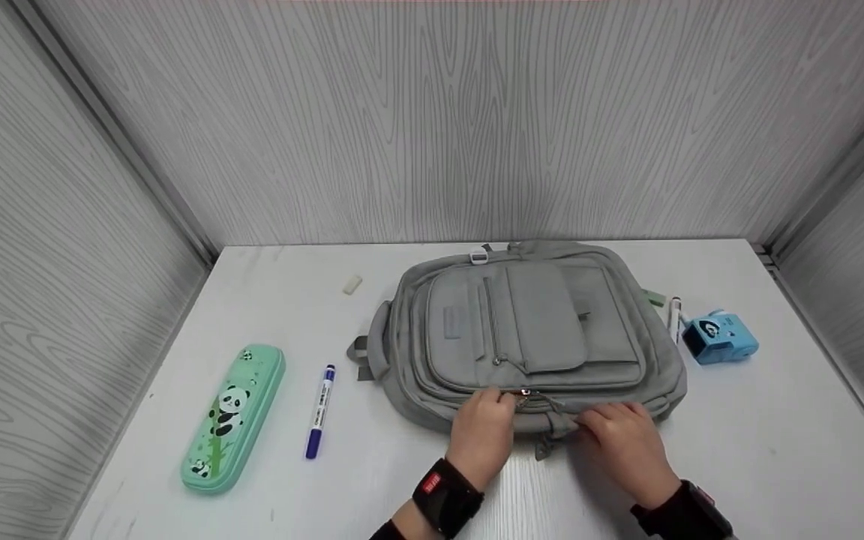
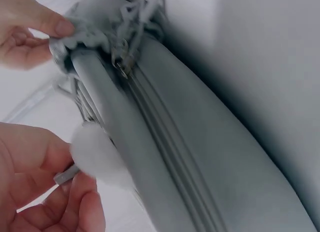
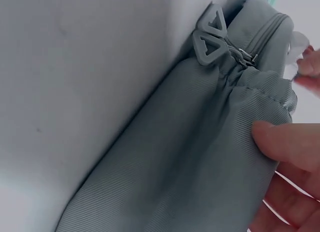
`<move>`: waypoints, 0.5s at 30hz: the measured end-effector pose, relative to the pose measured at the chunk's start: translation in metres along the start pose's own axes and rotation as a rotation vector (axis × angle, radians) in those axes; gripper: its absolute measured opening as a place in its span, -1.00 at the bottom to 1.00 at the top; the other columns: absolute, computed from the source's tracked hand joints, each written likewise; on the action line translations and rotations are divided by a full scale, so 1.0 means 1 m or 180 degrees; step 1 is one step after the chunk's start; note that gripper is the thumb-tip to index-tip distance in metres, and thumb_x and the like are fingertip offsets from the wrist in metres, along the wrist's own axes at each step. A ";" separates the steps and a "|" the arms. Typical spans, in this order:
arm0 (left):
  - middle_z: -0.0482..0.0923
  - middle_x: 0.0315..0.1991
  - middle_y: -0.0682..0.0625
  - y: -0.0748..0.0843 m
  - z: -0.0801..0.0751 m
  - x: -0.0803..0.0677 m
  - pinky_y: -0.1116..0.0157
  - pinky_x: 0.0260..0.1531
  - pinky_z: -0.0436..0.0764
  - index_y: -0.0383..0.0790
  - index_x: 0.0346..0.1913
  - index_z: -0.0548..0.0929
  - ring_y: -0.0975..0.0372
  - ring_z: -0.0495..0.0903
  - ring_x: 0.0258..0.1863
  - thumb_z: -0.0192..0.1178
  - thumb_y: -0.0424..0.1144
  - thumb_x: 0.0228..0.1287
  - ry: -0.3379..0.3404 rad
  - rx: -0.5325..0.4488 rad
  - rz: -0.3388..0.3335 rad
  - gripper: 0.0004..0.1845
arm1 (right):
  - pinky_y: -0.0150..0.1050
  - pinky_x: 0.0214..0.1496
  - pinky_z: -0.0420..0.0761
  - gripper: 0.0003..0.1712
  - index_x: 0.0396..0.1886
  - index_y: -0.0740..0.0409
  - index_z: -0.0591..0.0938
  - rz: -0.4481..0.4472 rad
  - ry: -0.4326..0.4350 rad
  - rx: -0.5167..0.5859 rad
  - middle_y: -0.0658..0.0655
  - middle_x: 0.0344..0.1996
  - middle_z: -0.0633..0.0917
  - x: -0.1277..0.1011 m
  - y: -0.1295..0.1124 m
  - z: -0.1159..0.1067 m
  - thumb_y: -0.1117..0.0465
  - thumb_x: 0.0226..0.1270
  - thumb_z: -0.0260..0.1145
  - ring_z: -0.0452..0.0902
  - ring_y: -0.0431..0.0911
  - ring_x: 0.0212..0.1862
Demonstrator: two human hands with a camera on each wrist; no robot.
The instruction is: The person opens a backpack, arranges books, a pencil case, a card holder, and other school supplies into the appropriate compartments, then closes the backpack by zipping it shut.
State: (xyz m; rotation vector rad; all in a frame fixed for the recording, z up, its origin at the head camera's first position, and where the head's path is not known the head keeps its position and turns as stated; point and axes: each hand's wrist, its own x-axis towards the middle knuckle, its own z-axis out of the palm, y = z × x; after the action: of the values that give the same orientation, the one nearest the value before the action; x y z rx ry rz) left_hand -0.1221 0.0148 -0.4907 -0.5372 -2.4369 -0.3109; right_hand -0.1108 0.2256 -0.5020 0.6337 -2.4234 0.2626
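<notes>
A grey backpack (image 1: 544,315) lies flat with its front up and its handle toward the left. At its near edge, my left hand (image 1: 481,435) pinches a small grey zipper pull (image 2: 66,175); a blurred whitish round thing (image 2: 100,154) hangs beside it. My right hand (image 1: 622,446) grips the fabric of the side pocket (image 3: 250,106) between thumb and fingers, near its gathered rim. Between the hands, zipper sliders (image 2: 122,66) and grey triangular pulls (image 3: 210,34) show on the side seam. How far the front compartment's zip is open I cannot tell.
Left of the backpack lie a mint panda pencil case (image 1: 233,420), a blue-capped marker (image 1: 319,412) and a small whitish eraser (image 1: 352,285). To its right are a blue camera-shaped item (image 1: 732,337), another marker (image 1: 674,319) and a green piece (image 1: 654,298). Panel walls surround the white table (image 1: 289,270).
</notes>
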 end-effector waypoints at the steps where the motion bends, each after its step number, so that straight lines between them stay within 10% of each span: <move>1: 0.56 -0.52 0.04 -0.004 -0.001 -0.001 0.32 -0.54 0.54 -0.18 -0.46 0.68 0.22 0.55 -0.53 0.39 -0.45 -0.15 -0.0020 -0.0030 -0.0007 -0.85 | -0.10 -0.24 0.53 -0.69 -0.55 0.06 0.68 0.0008 -0.0014 0.0007 -0.03 -0.54 0.71 0.000 0.000 0.000 0.39 -0.29 0.64 0.63 -0.13 -0.42; 15: 0.59 -0.45 -0.03 -0.054 -0.013 -0.015 0.29 -0.43 0.63 -0.28 -0.37 0.71 0.17 0.62 -0.44 0.42 -0.49 -0.11 -0.0177 -0.0169 -0.0344 -0.83 | -0.10 -0.25 0.51 -0.65 -0.55 0.02 0.66 -0.0030 0.0013 0.0067 -0.05 -0.53 0.70 -0.001 0.004 -0.001 0.38 -0.34 0.65 0.62 -0.15 -0.41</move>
State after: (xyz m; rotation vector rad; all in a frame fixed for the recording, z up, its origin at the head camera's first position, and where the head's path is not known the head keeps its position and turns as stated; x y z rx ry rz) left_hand -0.1282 -0.0426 -0.4949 -0.4428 -2.5227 -0.4117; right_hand -0.1118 0.2295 -0.5021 0.6534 -2.4161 0.2854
